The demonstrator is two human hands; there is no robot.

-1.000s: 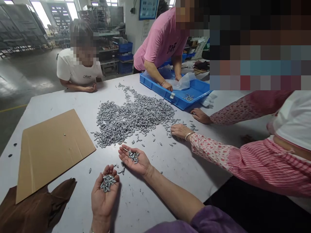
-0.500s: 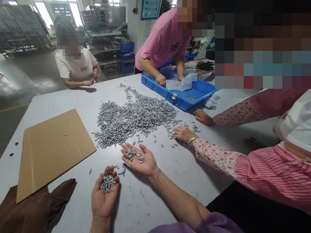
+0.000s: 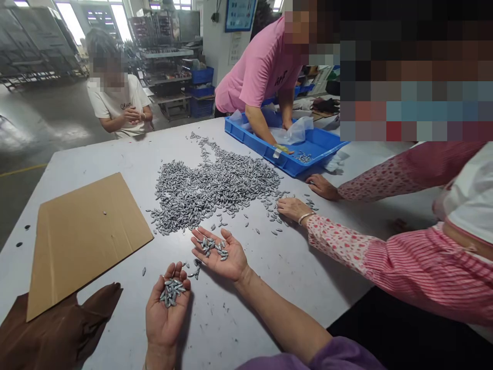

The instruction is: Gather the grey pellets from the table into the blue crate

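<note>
My left hand (image 3: 166,308) lies palm up near the table's front edge, its fingers curled around a small heap of grey pointed metal pieces (image 3: 171,291). My right hand (image 3: 223,255) is also palm up, a little further out, with several of the same pieces (image 3: 214,246) spread on its flat palm and fingers. A few loose pieces (image 3: 194,267) lie on the table between the two hands. The big pile of these pieces (image 3: 215,186) spreads over the middle of the white table (image 3: 269,267), just beyond my right fingertips.
A cardboard sheet (image 3: 82,231) lies at the left, with brown cloth (image 3: 57,329) at the front corner. A person in pink patterned sleeves (image 3: 346,241) picks at pieces on the right. Another person reaches into a blue bin (image 3: 292,149). A third stands at the far edge.
My right hand has shifted slightly outward and its pieces have spread over the palm. The left hand has barely moved. The person at the far edge has raised both hands off the table.
</note>
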